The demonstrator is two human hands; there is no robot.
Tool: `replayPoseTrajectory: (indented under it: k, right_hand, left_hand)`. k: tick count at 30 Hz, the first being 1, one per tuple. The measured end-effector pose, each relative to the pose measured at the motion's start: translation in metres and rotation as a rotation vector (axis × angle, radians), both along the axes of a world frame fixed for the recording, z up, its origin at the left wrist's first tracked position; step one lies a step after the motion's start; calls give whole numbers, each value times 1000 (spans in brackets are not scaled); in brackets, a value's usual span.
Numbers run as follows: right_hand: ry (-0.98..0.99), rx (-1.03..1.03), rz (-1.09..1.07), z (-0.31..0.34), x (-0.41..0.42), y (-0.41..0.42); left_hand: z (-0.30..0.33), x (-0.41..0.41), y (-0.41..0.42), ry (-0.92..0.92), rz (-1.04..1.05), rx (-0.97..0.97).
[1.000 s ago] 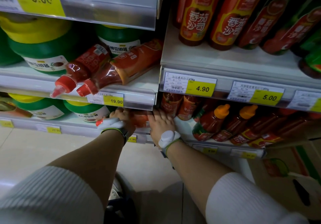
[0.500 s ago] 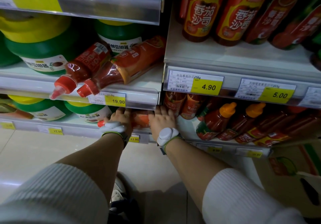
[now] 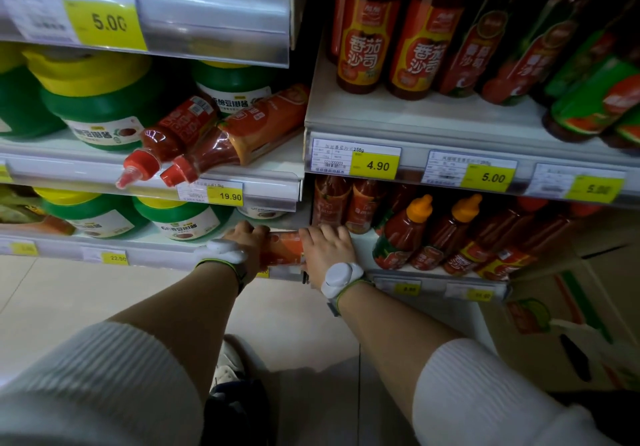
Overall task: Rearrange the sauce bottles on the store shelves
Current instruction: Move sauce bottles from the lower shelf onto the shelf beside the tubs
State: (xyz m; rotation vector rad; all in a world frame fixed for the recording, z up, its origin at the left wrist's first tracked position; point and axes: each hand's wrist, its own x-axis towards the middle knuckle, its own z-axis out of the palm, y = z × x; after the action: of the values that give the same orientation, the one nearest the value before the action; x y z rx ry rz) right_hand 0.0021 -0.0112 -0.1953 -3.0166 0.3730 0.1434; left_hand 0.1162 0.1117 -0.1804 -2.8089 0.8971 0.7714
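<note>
A red-orange sauce bottle (image 3: pixel 284 247) lies on its side at the front of the lowest shelf, where the two shelf units meet. My left hand (image 3: pixel 248 242) grips its left end and my right hand (image 3: pixel 329 245) grips its right end. Two red-capped sauce bottles (image 3: pixel 207 141) lie tilted on the middle left shelf, caps hanging over the front edge. Orange-capped sauce bottles (image 3: pixel 408 231) lean in a row on the lowest right shelf. Tall ketchup bottles (image 3: pixel 367 33) stand on the upper right shelf.
Green tubs with yellow lids (image 3: pixel 100 99) fill the left shelves. Yellow price tags (image 3: pixel 375 165) line the shelf edges. A cardboard box (image 3: pixel 571 321) stands on the floor at the right. Tiled floor and my shoe (image 3: pixel 227 366) are below.
Both hands stay on the lying bottle at the lowest shelf. The camera has shifted slightly, so the shelves sit a little lower and closer in view.
</note>
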Motion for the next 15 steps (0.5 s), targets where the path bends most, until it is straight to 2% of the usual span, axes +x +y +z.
replayPoseTrajectory:
  k: [6,9,15]
  right_hand:
    - [27,3,-15,15,-30,-1]
    - [33,21,-28,25,-44,-1]
    - [1,41,-80,48,-68,-2]
  left_hand:
    - [31,-16,-2,-15,-125,43]
    - [51,-30,-6,62,-129,-13]
    - [107,-57,-28,-79,-340,196]
